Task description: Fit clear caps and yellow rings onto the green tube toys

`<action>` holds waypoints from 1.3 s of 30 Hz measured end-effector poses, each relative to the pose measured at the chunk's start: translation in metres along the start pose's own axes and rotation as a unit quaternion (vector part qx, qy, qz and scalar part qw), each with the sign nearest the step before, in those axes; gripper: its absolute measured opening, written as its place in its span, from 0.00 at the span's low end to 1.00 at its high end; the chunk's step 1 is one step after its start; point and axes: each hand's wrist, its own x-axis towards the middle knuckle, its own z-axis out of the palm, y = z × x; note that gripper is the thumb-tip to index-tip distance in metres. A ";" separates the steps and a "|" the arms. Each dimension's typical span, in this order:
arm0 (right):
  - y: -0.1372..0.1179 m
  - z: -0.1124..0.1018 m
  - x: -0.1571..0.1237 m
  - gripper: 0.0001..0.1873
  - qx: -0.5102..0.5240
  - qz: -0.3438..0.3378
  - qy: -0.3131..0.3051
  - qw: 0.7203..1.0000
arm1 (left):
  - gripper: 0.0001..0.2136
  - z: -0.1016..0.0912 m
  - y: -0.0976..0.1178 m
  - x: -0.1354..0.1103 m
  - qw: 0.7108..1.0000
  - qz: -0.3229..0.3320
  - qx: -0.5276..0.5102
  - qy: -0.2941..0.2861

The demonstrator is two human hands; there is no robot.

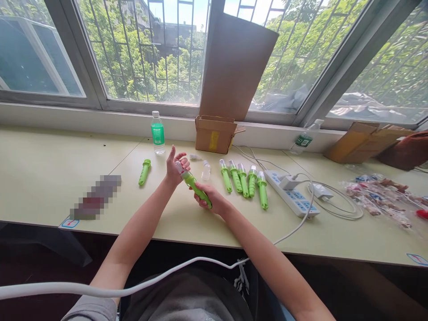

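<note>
My right hand (211, 199) is closed around the lower handle of a green flashlight-like stick (191, 180) with a transparent head. The stick tilts up to the left, and its head meets the palm of my left hand (176, 167). On that left hand the thumb points up and the fingers are apart, not wrapped round the head. Several similar sticks (242, 180) with transparent heads lie in a row to the right. One green handle without a transparent head (145, 172) lies to the left. A small transparent bottle (206, 170) lies behind my hands.
At the back are a water bottle (158, 133), an open cardboard box (214, 136) and a tilted bottle (303, 140). Right of the row sits a power strip (294, 196) with cables. Bagged items (381, 196) lie far right. A white cable (160, 278) crosses before my body.
</note>
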 end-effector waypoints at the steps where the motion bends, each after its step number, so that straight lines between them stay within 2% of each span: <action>1: 0.001 0.002 0.001 0.25 -0.014 -0.013 0.021 1.000 | 0.26 -0.001 -0.001 0.002 1.000 0.010 0.005 0.013; 4: 0.005 0.006 0.004 0.25 -0.075 -0.056 0.094 0.991 | 0.25 -0.005 -0.005 0.007 0.997 0.040 0.012 0.057; 6: 0.007 0.006 0.006 0.25 -0.148 -0.107 0.143 0.973 | 0.25 -0.006 -0.008 0.009 0.996 0.047 0.005 0.081; 8: 0.010 0.003 0.008 0.24 -0.258 -0.189 0.198 0.927 | 0.25 -0.006 -0.010 0.011 0.994 0.045 -0.003 0.100; 10: 0.012 -0.001 0.009 0.20 -0.374 -0.260 0.250 0.854 | 0.24 -0.006 -0.011 0.011 0.993 0.043 -0.005 0.111; 12: 0.014 -0.004 0.009 0.16 -0.458 -0.287 0.298 0.787 | 0.23 -0.006 -0.012 0.011 0.991 0.051 -0.003 0.123; 14: 0.016 -0.004 0.009 0.15 -0.503 -0.280 0.325 0.751 | 0.23 -0.005 -0.012 0.011 0.987 0.062 -0.001 0.146; 16: 0.018 -0.002 0.008 0.15 -0.521 -0.274 0.323 0.742 | 0.23 -0.004 -0.011 0.011 0.983 0.069 -0.002 0.168; 20: 0.017 0.003 0.007 0.15 -0.513 -0.293 0.270 0.760 | 0.24 -0.003 -0.008 0.009 0.985 0.063 0.002 0.159; 23: 0.016 0.006 0.005 0.16 -0.477 -0.305 0.236 0.790 | 0.24 -0.002 -0.007 0.009 0.987 0.052 0.009 0.150; 29: 0.013 0.008 0.003 0.24 -0.342 -0.254 0.188 0.885 | 0.26 -0.001 -0.008 0.008 0.991 0.034 0.026 0.128; 32: 0.010 0.006 0.002 0.26 -0.238 -0.176 0.134 0.946 | 0.26 -0.001 -0.006 0.007 0.995 0.024 0.030 0.095; 34: 0.008 0.005 0.000 0.25 -0.174 -0.115 0.100 0.973 | 0.26 -0.002 -0.004 0.006 0.998 0.015 0.026 0.060; 37: 0.006 0.005 0.000 0.25 -0.139 -0.081 0.077 0.984 | 0.26 -0.004 -0.002 0.007 1.000 0.007 0.016 0.010; 39: 0.006 0.005 0.002 0.25 -0.175 -0.112 0.093 0.974 | 0.25 -0.006 -0.002 0.008 1.000 0.013 0.013 0.000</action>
